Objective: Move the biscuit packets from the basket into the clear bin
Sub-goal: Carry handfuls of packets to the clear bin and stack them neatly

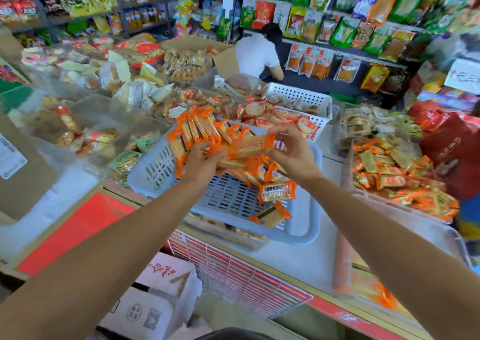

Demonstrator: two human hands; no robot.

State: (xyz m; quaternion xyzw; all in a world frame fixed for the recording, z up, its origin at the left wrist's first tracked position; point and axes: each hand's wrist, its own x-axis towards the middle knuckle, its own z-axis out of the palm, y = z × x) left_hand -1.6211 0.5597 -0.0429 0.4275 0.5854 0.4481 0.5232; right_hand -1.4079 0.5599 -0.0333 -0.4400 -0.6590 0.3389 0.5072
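A pale blue slatted basket (228,202) sits tilted on the counter edge, with several orange biscuit packets (276,192) loose inside it. My left hand (201,161) grips a fanned stack of orange packets (197,129) above the basket's far left corner. One single orange packet (253,144) is pinched by my right hand (292,150), held level over the basket beside the stack. To the right stands the clear bin (405,213), heaped with similar orange and green packets (389,173).
Clear bins of other snacks (85,131) fill the counter to the left, and a white perforated basket (298,100) of round crackers stands behind. A person in a white shirt (257,53) bends by the far shelves. Cardboard boxes (155,295) sit below the counter.
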